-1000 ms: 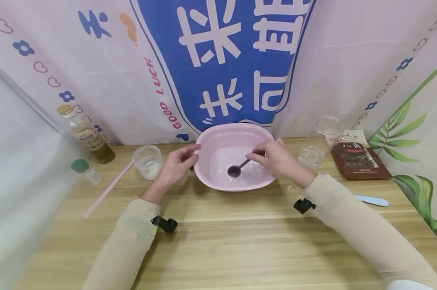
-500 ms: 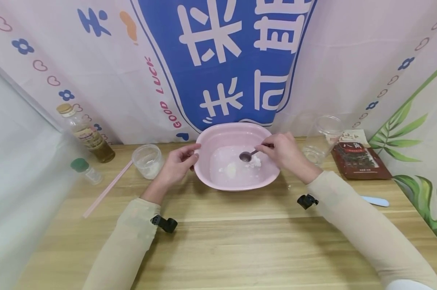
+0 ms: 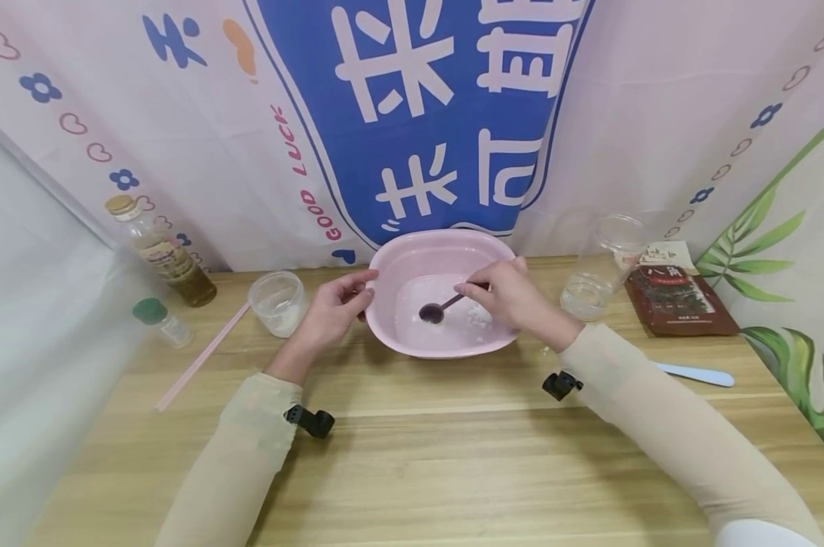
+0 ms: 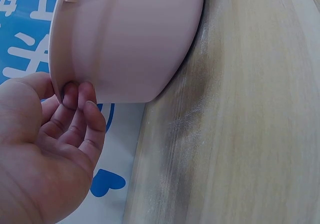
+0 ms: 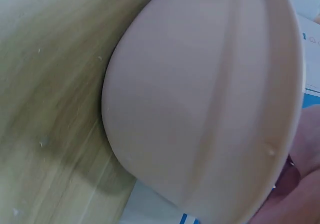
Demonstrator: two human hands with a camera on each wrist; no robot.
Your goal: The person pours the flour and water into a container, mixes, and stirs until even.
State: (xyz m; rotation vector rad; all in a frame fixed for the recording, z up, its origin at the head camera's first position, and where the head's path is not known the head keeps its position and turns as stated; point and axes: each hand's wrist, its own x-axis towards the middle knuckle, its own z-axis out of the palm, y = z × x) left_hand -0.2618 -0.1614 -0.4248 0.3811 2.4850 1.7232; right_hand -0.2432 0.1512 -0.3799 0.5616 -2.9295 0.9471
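A pink oval basin (image 3: 446,346) stands on the wooden table near the back curtain, with white powder (image 3: 479,314) and some liquid on its floor. My left hand (image 3: 330,313) pinches the basin's left rim, thumb on top and curled fingers under the lip, as the left wrist view (image 4: 55,134) also shows. Over the basin my right hand (image 3: 511,295) grips a dark measuring spoon (image 3: 431,312) by its handle, its bowl low over the basin floor. In the right wrist view the basin wall (image 5: 200,93) hides most of that hand and the spoon.
Left of the basin are a clear tub of white powder (image 3: 278,304), pink chopsticks (image 3: 203,357), a green-capped shaker (image 3: 162,323) and an oil bottle (image 3: 166,254). On the right stand a clear plastic cup (image 3: 600,266), a brown spice packet (image 3: 679,302) and a light blue handle (image 3: 699,374).
My right hand first drew the spoon back toward the basin's right side, then moved it left again and lower. My left hand has stayed at the rim.
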